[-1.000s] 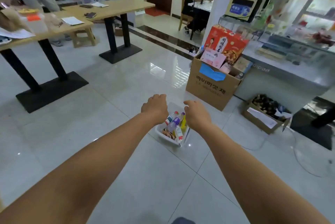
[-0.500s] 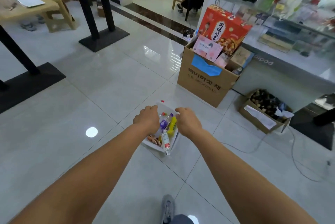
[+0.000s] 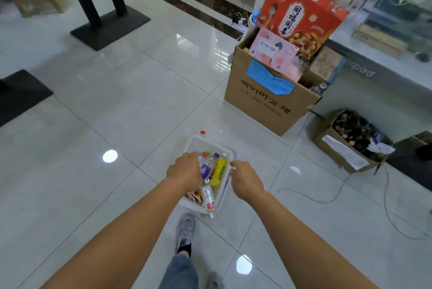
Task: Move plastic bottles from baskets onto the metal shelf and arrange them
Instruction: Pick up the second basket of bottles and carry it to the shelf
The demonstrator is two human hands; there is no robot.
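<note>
Plastic bottles point(image 3: 211, 170) lie packed together in a white plastic basket point(image 3: 198, 141) at the lower middle of the frame, held above the glossy tiled floor point(image 3: 117, 113) between two outstretched bare arms. Among them are a yellow bottle point(image 3: 219, 172), a clear bottle with a purple label point(image 3: 206, 168) and a white bottle with a pink label point(image 3: 208, 197) whose cap pokes past the near rim; a red cap point(image 3: 202, 132) shows at the basket's far corner. The left hand point(image 3: 184, 170) has its fingers curled over the basket's left rim, and the right hand point(image 3: 245, 180) grips the right rim, knuckles up, its fingertips hidden. A brownish snack packet point(image 3: 194, 196) sits in the near left corner of the basket. Below it, a grey shoe point(image 3: 184, 230) and a jeans leg point(image 3: 180, 272) show. In the upper right stands a large cardboard box point(image 3: 268, 106) holding a red carton point(image 3: 301, 15) and a pink box point(image 3: 272, 52). A smaller cardboard box point(image 3: 339, 150) lies further right, with a cable point(image 3: 327, 200) trailing over the floor near it. A black table base point(image 3: 109, 24) stands at the upper left.
</note>
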